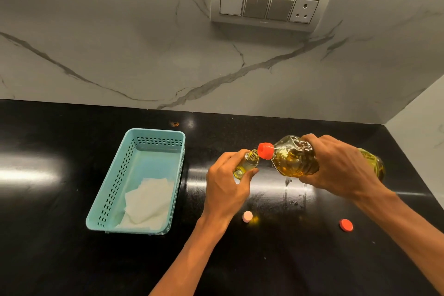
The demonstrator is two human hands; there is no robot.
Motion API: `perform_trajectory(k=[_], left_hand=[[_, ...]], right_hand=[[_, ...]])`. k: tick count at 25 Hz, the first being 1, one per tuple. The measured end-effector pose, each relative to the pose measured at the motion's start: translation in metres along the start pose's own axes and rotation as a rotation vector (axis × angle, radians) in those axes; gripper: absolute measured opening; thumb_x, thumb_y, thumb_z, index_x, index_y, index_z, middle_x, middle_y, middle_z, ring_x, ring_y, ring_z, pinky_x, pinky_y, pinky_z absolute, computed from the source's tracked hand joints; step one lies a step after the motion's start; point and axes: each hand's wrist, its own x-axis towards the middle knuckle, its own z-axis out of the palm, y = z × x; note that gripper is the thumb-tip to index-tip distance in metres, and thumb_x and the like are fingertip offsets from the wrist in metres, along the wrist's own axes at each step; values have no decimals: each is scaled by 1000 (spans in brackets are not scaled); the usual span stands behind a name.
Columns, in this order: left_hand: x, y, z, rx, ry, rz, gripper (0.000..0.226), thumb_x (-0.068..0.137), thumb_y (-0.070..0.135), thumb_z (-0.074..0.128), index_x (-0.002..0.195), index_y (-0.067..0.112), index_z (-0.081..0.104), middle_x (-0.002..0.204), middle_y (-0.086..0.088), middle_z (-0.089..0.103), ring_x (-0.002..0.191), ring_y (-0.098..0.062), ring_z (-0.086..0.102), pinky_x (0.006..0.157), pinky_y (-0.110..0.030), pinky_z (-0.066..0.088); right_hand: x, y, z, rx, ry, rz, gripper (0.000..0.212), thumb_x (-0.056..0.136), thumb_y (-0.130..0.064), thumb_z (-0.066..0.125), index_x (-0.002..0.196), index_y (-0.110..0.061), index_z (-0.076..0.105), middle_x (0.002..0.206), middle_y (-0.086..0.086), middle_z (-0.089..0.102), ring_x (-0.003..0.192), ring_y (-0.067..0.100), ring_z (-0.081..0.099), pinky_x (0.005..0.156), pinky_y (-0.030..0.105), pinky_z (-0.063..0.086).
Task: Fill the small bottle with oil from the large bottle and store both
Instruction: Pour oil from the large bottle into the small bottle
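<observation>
Pouring step: left hand [225, 182] gripping small bottle [247, 163] mid-counter, right hand [341, 166] clasping tilted large bottle [295, 158], red spout [265, 150] at its mouth. Next: steady tilt, then capping.

Not much to see of the person, just two bare forearms coming up from the bottom edge. No sleeves in shot, no watch, no bracelets, no rings, no gloves. The left hand [225, 185] and right hand [341, 166] both have short, plain nails, and the knuckles and tendons show clearly.
</observation>
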Motion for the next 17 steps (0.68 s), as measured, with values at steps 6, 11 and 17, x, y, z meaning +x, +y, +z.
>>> perform_trajectory(k=[6, 11, 17], left_hand=[[-3, 1, -3, 19, 7, 20, 39, 82, 25, 82, 119, 19, 70, 108, 3, 71, 95, -8, 65, 80, -19, 56], [-5, 2, -5, 20, 12, 30, 39, 82, 25, 83, 119, 19, 70, 107, 3, 71, 95, -7, 65, 79, -16, 55], [-7, 4, -4, 6, 29, 27, 41, 82, 26, 83, 120, 19, 70, 108, 3, 71, 96, -6, 64, 80, -15, 54]], right_hand=[[2, -1, -13, -64, -13, -48, 89, 43, -43, 96, 113, 2, 63, 82, 16, 73, 63, 28, 69, 53, 35, 58], [3, -2, -21, -70, -35, -62, 87, 43, -42, 96, 111, 0, 63, 81, 14, 72, 62, 27, 67, 50, 34, 58], [5, 0, -28, -90, -40, -76, 85, 45, -43, 96, 111, 0, 64, 81, 14, 72, 61, 26, 68, 50, 34, 57]])
